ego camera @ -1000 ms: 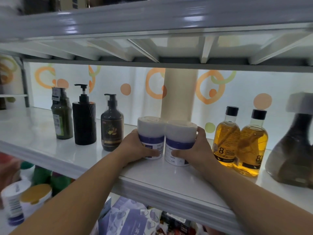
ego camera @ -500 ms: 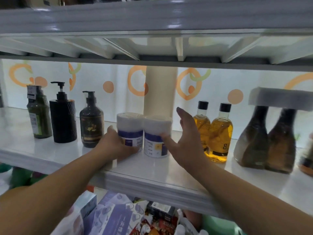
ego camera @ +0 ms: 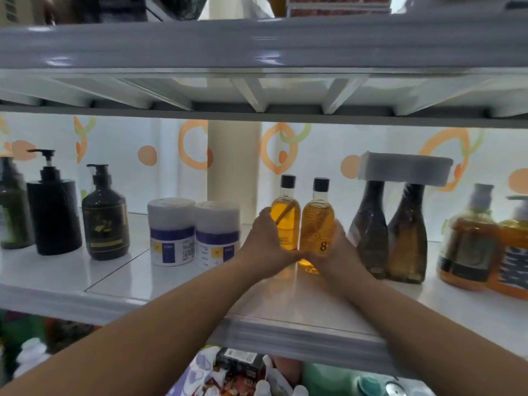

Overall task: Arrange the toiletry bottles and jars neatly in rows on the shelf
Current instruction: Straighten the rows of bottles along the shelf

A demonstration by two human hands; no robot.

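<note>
Two hands up on the white shelf (ego camera: 285, 307), what have they got? (first poster)

Both are on the pair of amber bottles near the middle. The left hand (ego camera: 265, 245) has its fingers curled round the lower body of the left amber bottle (ego camera: 285, 218). The right hand (ego camera: 341, 247) wraps the right amber bottle (ego camera: 318, 221) the same way from the other side. The hands meet low down in front. Both bottles stand upright and touch each other. It's a bit blurry round the bases. (second poster)

What's inside them? (first poster)

Clear golden liquid, filled to about the shoulder, black caps on. The right one has an "8" on it. Near the left hand sit two white jars (ego camera: 171, 232) with blue bands, lids on, side by side and touching. They're opaque, so no idea on contents. Further left are two dark pump bottles (ego camera: 54, 212), then a green bottle (ego camera: 13, 207) at the edge of view. (second poster)

And on the right? (first poster)

Two dark brown tapered bottles (ego camera: 370, 230) just beside the right hand, brownish liquid showing through, with a white block (ego camera: 404, 168) lying across their tops. Past those are two orange bottles (ego camera: 468, 241), blurred, orange stuff inside. Everything stands in one rough row along the shelf. (second poster)
</note>
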